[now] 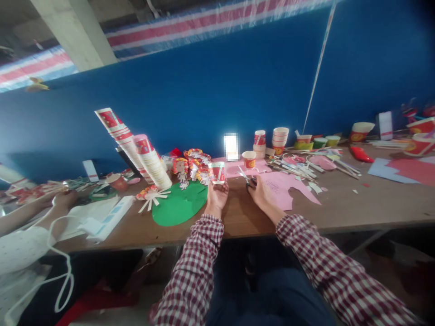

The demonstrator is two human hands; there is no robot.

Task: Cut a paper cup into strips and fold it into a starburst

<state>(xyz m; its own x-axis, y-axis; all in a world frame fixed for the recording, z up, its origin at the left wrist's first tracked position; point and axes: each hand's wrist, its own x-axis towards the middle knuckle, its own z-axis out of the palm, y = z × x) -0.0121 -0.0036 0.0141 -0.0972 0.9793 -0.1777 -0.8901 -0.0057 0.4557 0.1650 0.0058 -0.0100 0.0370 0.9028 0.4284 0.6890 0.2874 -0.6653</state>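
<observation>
My left hand [218,197] is closed round a red and white paper cup [217,172], held up over the table's front part. In my right hand [261,192] is a pair of scissors [249,179] with dark handles, its blades pointing up and left toward the cup but apart from it. Beneath and beside the right hand lies a pink paper sheet [283,186] with cut edges and handwriting. Left of the cup stand several cut paper figures [193,166] with red and orange frills. A green rounded paper piece [181,206] lies in front of them.
Tall leaning cup stacks [154,163] stand at the left, near a white power strip [113,218]. Another cup [249,159] and shorter stacks [280,139] stand at the back. Brushes and sticks [302,168] lie rightward. A co-worker's hand [63,199] is at far left.
</observation>
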